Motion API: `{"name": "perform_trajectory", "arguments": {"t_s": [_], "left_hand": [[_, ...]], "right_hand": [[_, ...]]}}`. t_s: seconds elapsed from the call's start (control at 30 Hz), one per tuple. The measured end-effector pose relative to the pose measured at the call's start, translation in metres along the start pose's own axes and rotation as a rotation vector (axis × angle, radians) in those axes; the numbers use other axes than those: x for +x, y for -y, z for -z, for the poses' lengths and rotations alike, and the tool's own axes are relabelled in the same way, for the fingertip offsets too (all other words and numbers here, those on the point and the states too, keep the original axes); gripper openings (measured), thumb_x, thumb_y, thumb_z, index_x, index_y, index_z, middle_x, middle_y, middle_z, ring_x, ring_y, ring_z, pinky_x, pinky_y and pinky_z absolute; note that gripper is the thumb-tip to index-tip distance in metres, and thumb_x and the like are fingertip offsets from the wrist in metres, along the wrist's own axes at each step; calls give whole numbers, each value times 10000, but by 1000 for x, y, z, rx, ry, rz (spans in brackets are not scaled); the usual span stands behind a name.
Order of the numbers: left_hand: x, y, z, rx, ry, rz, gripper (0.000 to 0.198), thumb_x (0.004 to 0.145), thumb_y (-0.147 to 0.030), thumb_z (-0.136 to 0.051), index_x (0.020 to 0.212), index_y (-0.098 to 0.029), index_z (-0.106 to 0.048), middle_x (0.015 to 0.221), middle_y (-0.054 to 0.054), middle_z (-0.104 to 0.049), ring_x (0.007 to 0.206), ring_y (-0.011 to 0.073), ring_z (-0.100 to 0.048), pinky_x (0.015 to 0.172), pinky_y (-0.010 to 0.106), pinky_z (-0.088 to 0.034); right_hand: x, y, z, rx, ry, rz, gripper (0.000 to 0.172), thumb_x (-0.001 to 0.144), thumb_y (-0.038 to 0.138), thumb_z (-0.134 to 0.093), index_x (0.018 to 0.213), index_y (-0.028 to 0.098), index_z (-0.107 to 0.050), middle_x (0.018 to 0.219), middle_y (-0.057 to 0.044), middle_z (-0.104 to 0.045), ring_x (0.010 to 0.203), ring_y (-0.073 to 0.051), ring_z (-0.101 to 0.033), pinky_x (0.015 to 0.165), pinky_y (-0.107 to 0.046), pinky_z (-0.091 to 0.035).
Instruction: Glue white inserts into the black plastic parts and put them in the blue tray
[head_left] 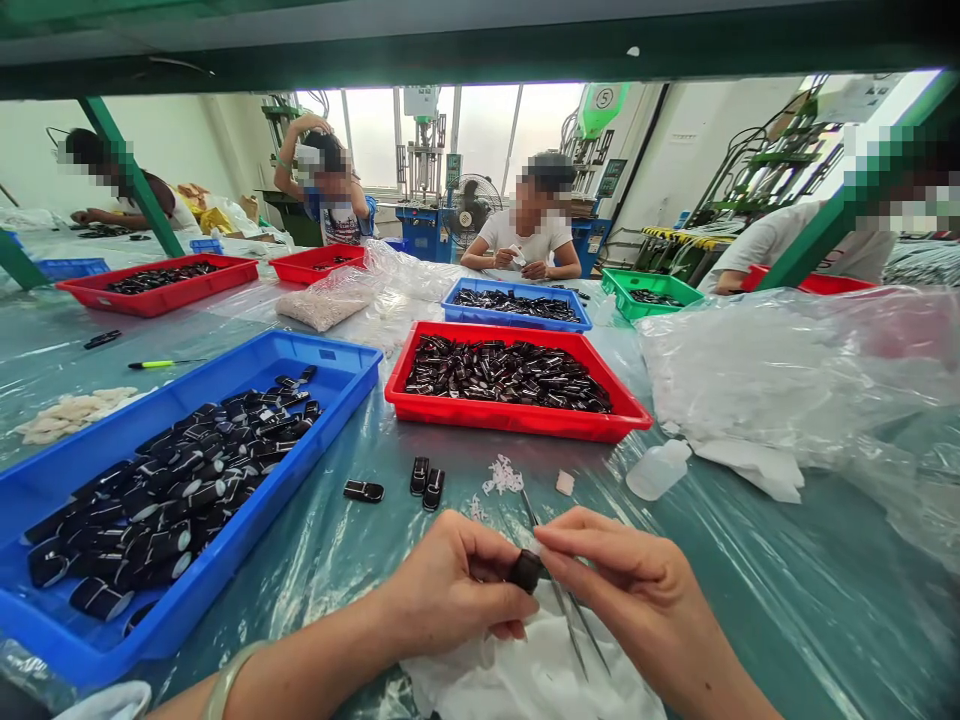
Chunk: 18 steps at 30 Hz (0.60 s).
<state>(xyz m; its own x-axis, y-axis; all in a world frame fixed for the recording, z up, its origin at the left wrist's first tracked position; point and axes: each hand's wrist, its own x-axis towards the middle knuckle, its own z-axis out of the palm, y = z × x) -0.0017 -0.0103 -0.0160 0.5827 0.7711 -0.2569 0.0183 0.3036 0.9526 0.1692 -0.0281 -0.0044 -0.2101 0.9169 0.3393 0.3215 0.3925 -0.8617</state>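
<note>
My left hand [450, 590] is closed around a small glossy black part [526, 570], pinched between thumb and fingers. Against that part come the fingertips of my right hand [637, 575], which also grips a pair of metal tweezers [571, 630]. Its two thin prongs spread apart toward me, over a white cloth [525, 675] below both hands. A bit of white shows at the right fingertips, too small to name. Just beyond lie three loose black parts [364, 491], a small heap of white scraps [502, 475] and a pale square pad [565, 483].
A blue tray [330, 345] of black parts stands left, a red tray [517, 425] of them ahead. To the right are a white bottle [658, 470] and plastic bags [787, 370]. Several people sit beyond, with more trays. A green beam [480, 60] crosses overhead.
</note>
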Motion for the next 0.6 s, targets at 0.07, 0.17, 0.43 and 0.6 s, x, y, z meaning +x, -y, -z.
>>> {"name": "perform_trajectory", "arguments": {"t_s": [0.07, 0.17, 0.43, 0.6], "left_hand": [[0, 1, 0, 4, 5, -8, 66, 608, -169, -625, 609, -105, -612, 516, -11, -548, 499, 103, -537, 516, 208, -422], [0, 3, 0, 16, 5, -17, 72, 618, -171, -625, 626, -100, -625, 510, -15, -540, 500, 104, -540, 515, 206, -424], [-1, 3, -1, 13, -17, -28, 79, 614, -168, -618, 570, -112, -585, 497, -18, -539, 476, 97, -534, 495, 197, -434], [-2, 2, 1, 14, -11, -20, 64, 614, -159, -612, 577, -110, -598, 502, -20, -537, 468, 84, -527, 477, 176, -419]], "right_hand": [[-1, 1, -3, -5, 7, 35, 135, 779, 234, -633, 845, 265, -746, 679, -17, -655, 574, -135, -596, 486, -217, -483], [-2, 1, -5, -8, -15, 53, 149, 768, 191, -642, 827, 280, -747, 681, -4, -663, 581, -128, -607, 504, -203, -486], [-4, -4, -7, -17, -32, 55, 158, 769, 173, -642, 811, 292, -738, 686, 12, -648, 592, -116, -599, 522, -190, -468], [-4, -1, -5, -114, 31, 117, 143, 798, 161, -604, 778, 241, -720, 695, 2, -631, 593, -109, -593, 530, -186, -458]]}}
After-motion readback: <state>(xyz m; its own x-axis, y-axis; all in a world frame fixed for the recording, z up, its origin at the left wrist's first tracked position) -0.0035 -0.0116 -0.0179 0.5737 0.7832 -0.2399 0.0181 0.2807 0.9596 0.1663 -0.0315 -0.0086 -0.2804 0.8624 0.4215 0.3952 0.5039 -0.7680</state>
